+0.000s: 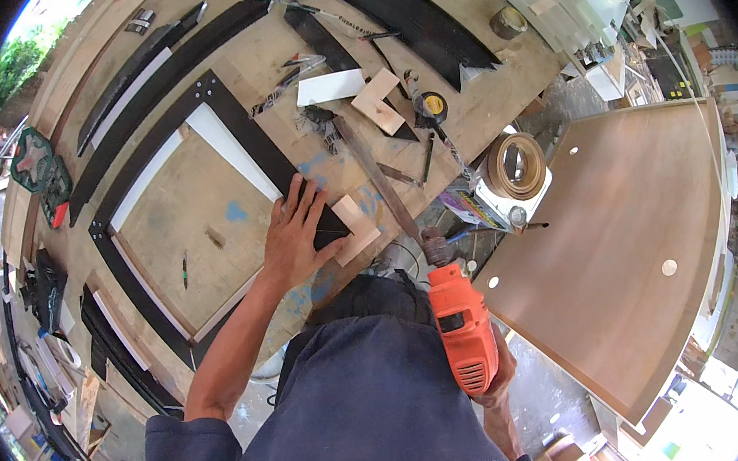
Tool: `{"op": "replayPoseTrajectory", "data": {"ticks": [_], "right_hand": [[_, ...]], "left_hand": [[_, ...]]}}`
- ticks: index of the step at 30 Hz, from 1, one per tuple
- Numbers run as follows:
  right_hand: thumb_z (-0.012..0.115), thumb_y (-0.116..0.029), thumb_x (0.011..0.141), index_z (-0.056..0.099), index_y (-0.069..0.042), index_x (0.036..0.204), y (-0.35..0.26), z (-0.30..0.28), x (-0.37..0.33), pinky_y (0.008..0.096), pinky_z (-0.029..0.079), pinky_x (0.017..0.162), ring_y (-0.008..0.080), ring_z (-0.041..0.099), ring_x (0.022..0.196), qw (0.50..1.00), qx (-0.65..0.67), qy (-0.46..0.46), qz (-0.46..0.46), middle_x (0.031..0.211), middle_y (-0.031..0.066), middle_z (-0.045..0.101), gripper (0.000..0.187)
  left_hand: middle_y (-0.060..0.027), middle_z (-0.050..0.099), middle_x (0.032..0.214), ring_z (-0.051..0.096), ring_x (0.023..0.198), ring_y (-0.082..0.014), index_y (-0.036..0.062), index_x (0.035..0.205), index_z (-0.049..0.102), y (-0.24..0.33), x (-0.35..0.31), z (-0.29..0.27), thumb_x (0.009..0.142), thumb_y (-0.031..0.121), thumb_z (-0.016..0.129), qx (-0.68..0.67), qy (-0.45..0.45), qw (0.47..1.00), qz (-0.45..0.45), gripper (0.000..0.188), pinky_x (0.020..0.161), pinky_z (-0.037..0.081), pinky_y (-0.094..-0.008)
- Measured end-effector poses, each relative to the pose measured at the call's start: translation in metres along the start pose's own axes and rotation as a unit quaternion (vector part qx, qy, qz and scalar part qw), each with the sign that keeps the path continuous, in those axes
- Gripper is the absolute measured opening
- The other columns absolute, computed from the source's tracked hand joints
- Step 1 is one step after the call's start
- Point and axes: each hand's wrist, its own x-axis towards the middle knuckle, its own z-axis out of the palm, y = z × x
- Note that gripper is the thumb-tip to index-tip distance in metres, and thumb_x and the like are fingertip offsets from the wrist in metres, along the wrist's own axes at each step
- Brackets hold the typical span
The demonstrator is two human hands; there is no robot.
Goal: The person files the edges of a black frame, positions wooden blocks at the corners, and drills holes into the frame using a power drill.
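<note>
Head view: left hand (295, 242) lies palm-down on the black frame (239, 123), fingers spread and apart, not closed around anything; fingertips on the bar, thumb toward the frame's near right corner. Frame lies flat on the worktop (486, 108), that corner close to the worktop's near edge, right under and just beyond the hand. Light wood piece (359, 218) shows past the corner on two sides, next to the thumb; whether it runs under the frame, cannot tell. Right hand (499, 365) clamped round the handle of the orange drill (463, 328), most fingers hidden behind the body. Drill held off the worktop's near edge, chuck pointing away from the person, to the right of the frame corner and well apart from it; bit not clear. Wooden-handled tool (377, 176) lies between frame and worktop's right side, handle end near the chuck in view. White block (330, 87) and pale wood block (377, 102) sit beyond it, black tape measure (433, 107) just right of them. Pencil-like stick (185, 271) inside the frame opening. Black strip (161, 59) along the worktop's far left edge. Brown panel (611, 252) stands beyond the right side of the worktop.
</note>
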Motion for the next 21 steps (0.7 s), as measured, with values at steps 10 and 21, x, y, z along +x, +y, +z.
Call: {"op": "replayPoseTrajectory", "data": {"ticks": [10,21], "right_hand": [[0.088,-0.015,0.074,0.050,0.004,0.143,-0.021,-0.001,0.021,0.0386,0.057,0.087,0.0325,0.074,0.103,0.993,0.014,-0.114,-0.002,0.116,0.0208,0.072,0.081],[0.081,-0.002,0.076,0.046,0.002,0.147,-0.039,0.000,0.049,0.0397,0.058,0.093,0.0348,0.072,0.113,0.987,0.011,-0.151,0.058,0.123,0.0210,0.071,0.079]], "left_hand": [[-0.0097,0.057,0.148,0.032,0.154,-0.0332,0.0058,0.133,0.064,-0.001,0.002,0.002,0.075,0.044,0.086,-0.040,0.033,0.998,0.019,0.073,0.115,0.033,-0.0563],[-0.0054,0.061,0.143,0.036,0.151,-0.0291,0.0110,0.127,0.067,-0.007,0.007,-0.004,0.064,0.045,0.092,-0.120,0.030,0.992,-0.010,0.077,0.117,0.025,-0.0508]]}}
